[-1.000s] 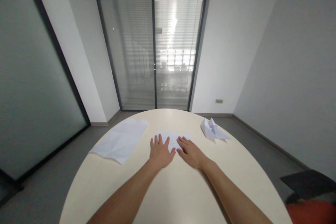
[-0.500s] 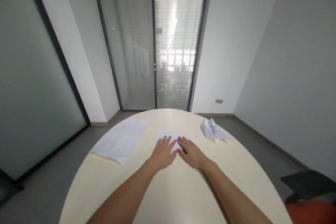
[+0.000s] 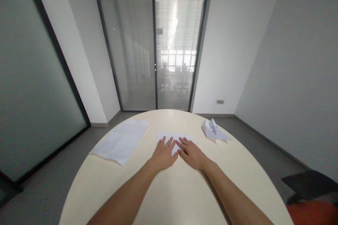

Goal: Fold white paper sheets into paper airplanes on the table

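Note:
A small white folded sheet of paper point(image 3: 171, 136) lies on the round cream table point(image 3: 174, 190). My left hand point(image 3: 163, 154) rests flat on its near left part, fingers stretched out. Beside it, my right hand point(image 3: 192, 153) presses flat on the near right part of the same sheet, fingers together and extended. The two hands almost touch at the thumbs. Neither hand grips anything.
A larger creased white sheet point(image 3: 121, 140) lies at the table's left. A folded paper plane point(image 3: 213, 130) sits at the far right. Glass sliding doors with blinds point(image 3: 154, 52) stand behind the table. A dark chair part point(image 3: 308, 184) shows at the lower right.
My left hand has slid to the right along the folded sheet, closer to my right hand. The right hand has stayed in place.

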Demonstrator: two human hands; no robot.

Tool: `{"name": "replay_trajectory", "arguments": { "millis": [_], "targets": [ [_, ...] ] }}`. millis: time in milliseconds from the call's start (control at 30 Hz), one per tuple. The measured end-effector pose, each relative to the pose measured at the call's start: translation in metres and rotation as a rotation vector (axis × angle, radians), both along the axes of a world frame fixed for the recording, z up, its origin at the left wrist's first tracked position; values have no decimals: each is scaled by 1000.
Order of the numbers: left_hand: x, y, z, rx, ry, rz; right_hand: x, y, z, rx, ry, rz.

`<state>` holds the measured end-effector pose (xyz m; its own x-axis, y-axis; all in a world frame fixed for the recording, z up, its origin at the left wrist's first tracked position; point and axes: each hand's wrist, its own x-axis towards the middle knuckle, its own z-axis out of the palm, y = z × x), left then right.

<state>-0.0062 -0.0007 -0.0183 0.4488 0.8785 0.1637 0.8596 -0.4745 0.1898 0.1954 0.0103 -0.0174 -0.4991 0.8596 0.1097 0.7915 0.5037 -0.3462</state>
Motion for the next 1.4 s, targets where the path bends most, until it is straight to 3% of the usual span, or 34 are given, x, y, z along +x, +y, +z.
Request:
{"name": "replay_trajectory", "arguments": {
  "millis": [200,1400],
  "targets": [
    [-1,0,-3,-7,6,83,-1,0,2,-29,-13,-28],
    [-2,1,1,-11,13,36,0,1,0,-25,-4,-22]
  ]
}}
